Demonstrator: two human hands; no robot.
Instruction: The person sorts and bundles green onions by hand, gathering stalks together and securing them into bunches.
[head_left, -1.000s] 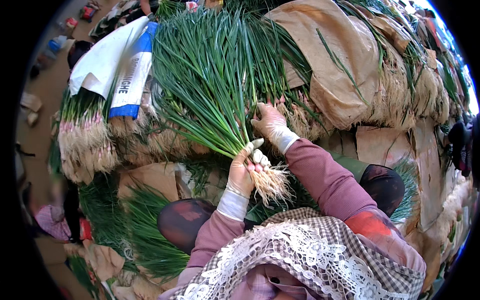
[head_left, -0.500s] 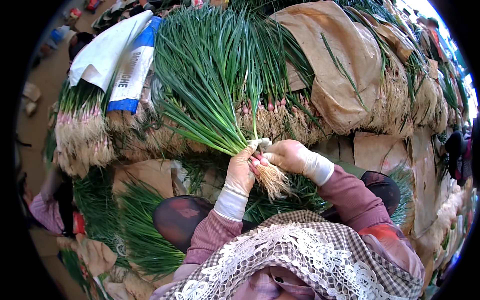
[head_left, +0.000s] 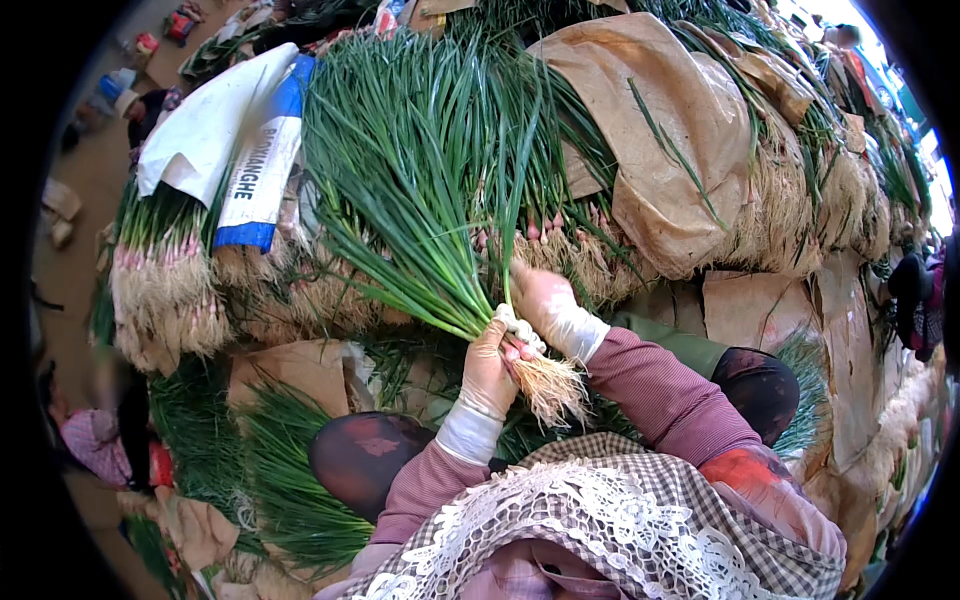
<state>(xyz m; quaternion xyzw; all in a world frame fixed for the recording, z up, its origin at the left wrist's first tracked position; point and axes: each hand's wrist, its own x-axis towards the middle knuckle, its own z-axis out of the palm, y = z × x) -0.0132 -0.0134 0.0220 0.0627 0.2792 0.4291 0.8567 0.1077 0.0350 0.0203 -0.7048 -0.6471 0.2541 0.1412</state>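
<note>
My gloved left hand (head_left: 488, 372) is closed round a bunch of spring onions (head_left: 440, 270), just above their pink bulbs. Pale stringy roots (head_left: 550, 392) hang from the bunch toward me, while the long green leaves fan away to the upper left. Beside it, my gloved right hand (head_left: 548, 305) is closed, its fingertips pinching a single green stalk above the bulbs. Its palm side is hidden. Beyond both hands lies a broad pile of spring onions (head_left: 400, 110), roots facing me.
Brown paper (head_left: 670, 120) covers the pile's right part. A white-and-blue sack (head_left: 262, 180) lies on its left. More spring onions (head_left: 290, 460) rest beside my left knee (head_left: 365, 460). A person in a pink checked garment (head_left: 95, 445) is at the far left.
My right hand has moved up and slightly left from the bulbs to the stalk above them. My left hand and the bunch have shifted a little toward me.
</note>
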